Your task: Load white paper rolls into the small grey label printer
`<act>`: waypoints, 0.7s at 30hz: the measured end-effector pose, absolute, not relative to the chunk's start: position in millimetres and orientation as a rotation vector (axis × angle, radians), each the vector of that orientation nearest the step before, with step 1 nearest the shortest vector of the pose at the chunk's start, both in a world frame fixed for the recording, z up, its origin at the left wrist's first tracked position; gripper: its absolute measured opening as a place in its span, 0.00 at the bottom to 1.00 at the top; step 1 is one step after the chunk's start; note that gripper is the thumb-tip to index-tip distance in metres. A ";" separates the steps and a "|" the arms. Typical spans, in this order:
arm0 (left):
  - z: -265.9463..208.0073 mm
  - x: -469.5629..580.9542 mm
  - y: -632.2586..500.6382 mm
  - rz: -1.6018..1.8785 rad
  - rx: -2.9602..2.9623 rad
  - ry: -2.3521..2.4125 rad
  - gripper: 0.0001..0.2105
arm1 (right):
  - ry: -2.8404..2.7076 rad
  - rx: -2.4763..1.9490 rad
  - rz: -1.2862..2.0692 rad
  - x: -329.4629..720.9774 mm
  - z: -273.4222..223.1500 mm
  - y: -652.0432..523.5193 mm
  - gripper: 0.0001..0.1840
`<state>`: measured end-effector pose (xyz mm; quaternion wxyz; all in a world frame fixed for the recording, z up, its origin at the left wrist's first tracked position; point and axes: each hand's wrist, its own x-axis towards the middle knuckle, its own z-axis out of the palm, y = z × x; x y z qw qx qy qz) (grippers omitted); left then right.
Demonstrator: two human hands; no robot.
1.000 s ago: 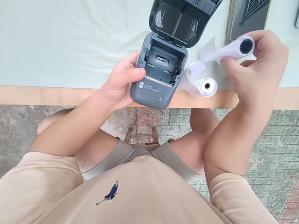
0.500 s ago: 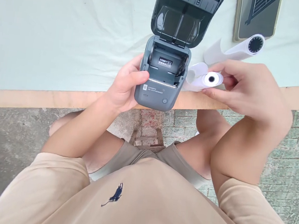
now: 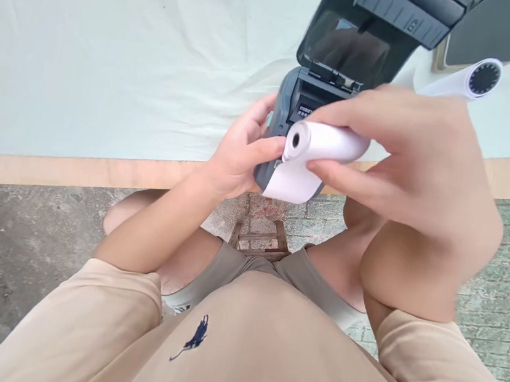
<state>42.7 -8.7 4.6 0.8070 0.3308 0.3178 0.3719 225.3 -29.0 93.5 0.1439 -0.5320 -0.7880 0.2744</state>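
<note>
My left hand (image 3: 250, 150) grips a dark grey label printer (image 3: 286, 103) by its left side, thumb over the front edge. The printer's lid (image 3: 362, 37) stands raised, tilted back to the right. Between thumb and fingers, my right hand (image 3: 408, 154) pinches a white paper roll (image 3: 332, 143). The roll lies sideways over the printer's paper bay, its small dark core hole facing left. A loose end of paper hangs from it across the printer's front. The roll hides most of the bay and the buttons; whether it touches the printer I cannot tell.
A second white roll (image 3: 454, 80) with a black toothed core lies on the pale tablecloth (image 3: 113, 62), behind my right hand. A phone (image 3: 488, 34) is further back. The wooden table edge (image 3: 76, 170) runs in front of me, with a stool (image 3: 258, 238) below.
My right hand has lifted the paper roll and brought it left, turned, over the open printer. The printer sits further right in view, its lid tilting more to the right.
</note>
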 end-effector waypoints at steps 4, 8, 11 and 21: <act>10.1 43.8 -10.5 0.790 0.669 0.716 0.13 | -2.329 -1.773 0.477 209.6 89.7 -23.5 0.11; 11.5 42.7 -11.6 0.792 0.648 0.699 0.16 | -2.369 -2.005 0.433 203.5 93.2 -20.5 0.10; 9.2 41.3 -11.7 0.779 0.633 0.687 0.17 | -2.360 -2.037 0.467 202.1 97.3 -20.0 0.15; 3.7 38.4 -12.0 0.811 0.669 0.664 0.22 | -2.229 -1.573 0.762 215.1 94.2 -32.6 0.13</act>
